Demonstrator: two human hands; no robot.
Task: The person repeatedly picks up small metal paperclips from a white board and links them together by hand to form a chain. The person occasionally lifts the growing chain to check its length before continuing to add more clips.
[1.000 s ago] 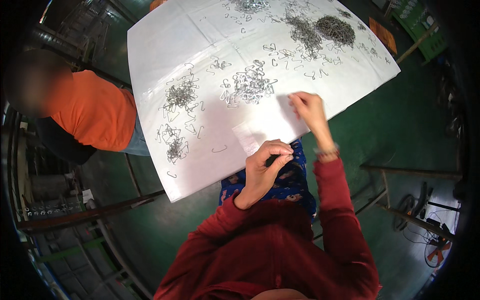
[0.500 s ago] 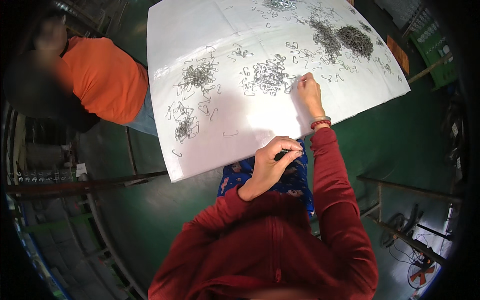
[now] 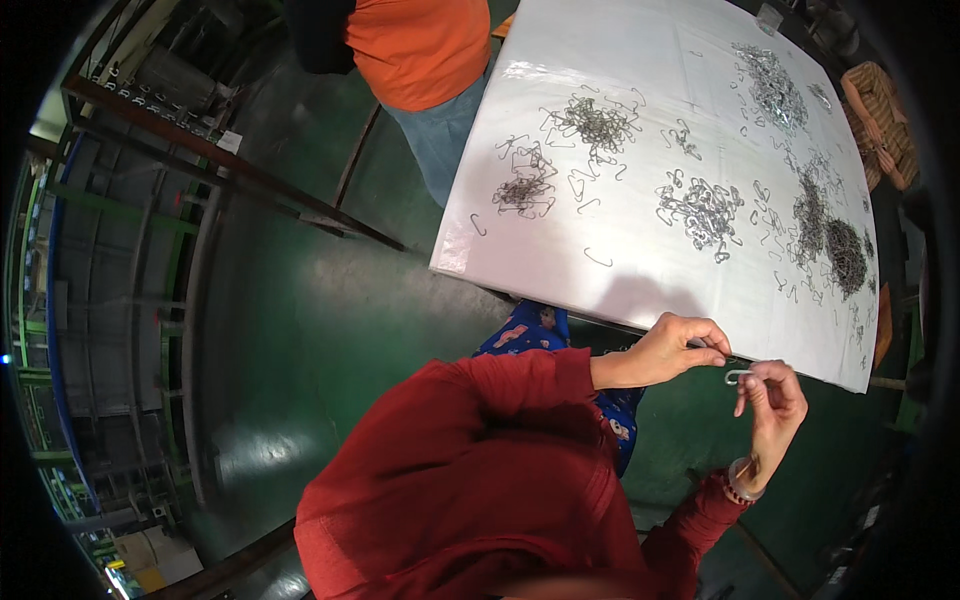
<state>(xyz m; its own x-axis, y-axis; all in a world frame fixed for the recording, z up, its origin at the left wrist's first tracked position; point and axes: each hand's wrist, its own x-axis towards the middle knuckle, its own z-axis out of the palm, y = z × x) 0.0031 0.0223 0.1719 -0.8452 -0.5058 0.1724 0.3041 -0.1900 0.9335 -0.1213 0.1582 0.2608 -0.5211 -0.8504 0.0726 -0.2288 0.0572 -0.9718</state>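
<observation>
My right hand [image 3: 775, 408] pinches a small silver metal hook [image 3: 738, 376] between thumb and fingertips, just off the near edge of the white-covered table [image 3: 530, 270]. Close beside it on the left, my left hand [image 3: 682, 350] is closed in a pinch, its fingertips almost at the hook. A thin dark bit shows at those fingertips, too small to name. Beyond my hands lies a pile of shiny silver hooks [image 3: 702, 212]. Thin wire hooks [image 3: 595, 125] are heaped farther left, with a smaller heap of wire hooks [image 3: 525, 190] nearer.
Dark heaped hooks [image 3: 845, 258] and a long silver pile [image 3: 775, 90] cover the table's right and far parts. A person in orange [image 3: 420, 50] is at the far left; another in a striped top [image 3: 880, 110] sits at the right. A metal rack frame [image 3: 190, 140] stands left.
My right hand has come back from beside the silver pile to my left hand, now with a silver hook. The view has swung, so the table appears farther right.
</observation>
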